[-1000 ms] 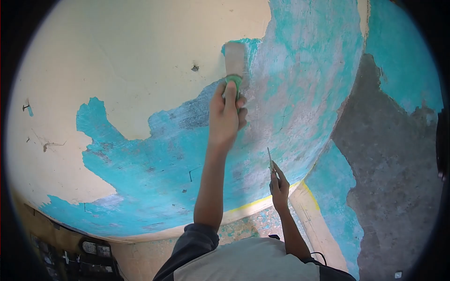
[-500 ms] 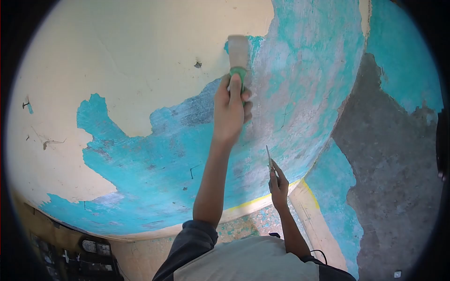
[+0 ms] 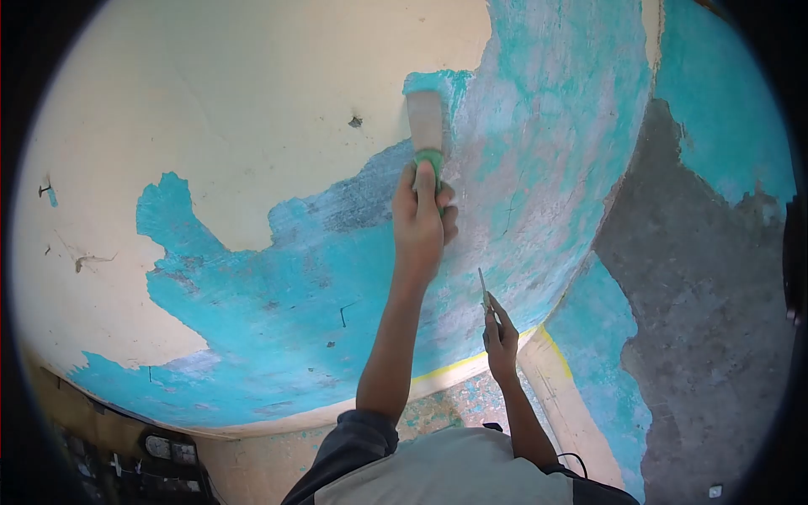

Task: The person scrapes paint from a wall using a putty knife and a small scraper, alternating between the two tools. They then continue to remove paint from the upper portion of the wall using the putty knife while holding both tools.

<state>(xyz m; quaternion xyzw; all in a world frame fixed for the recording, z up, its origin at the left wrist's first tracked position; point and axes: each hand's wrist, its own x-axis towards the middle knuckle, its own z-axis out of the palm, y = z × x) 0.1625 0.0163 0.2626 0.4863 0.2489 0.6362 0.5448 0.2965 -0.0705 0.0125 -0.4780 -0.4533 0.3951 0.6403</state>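
My left hand [image 3: 423, 210] is wrapped around the green handle of a paint scraper [image 3: 425, 122], thumb along the handle. The scraper's wide blade points up and lies over a bare turquoise patch [image 3: 450, 84], just below the ragged edge of the cream paint [image 3: 278, 76] on the wall. Lower and to the right, my right hand [image 3: 501, 337] grips a slim, thin-bladed tool [image 3: 482, 282] seen edge-on, its tip upward. Scraped turquoise and greyish wall [image 3: 522, 168] spreads around both hands.
A wall corner runs down the right, beyond it a wall with a grey bare area [image 3: 699, 295]. A bent nail [image 3: 343, 316] and a hook [image 3: 45, 191] stick out of the wall. Paint flakes litter the floor [image 3: 438, 408]. Dark objects [image 3: 172, 450] stand at lower left.
My left hand and the scraper have moved down, away from the cream paint's edge, uncovering more of the turquoise patch above the blade. My right hand has hardly moved.
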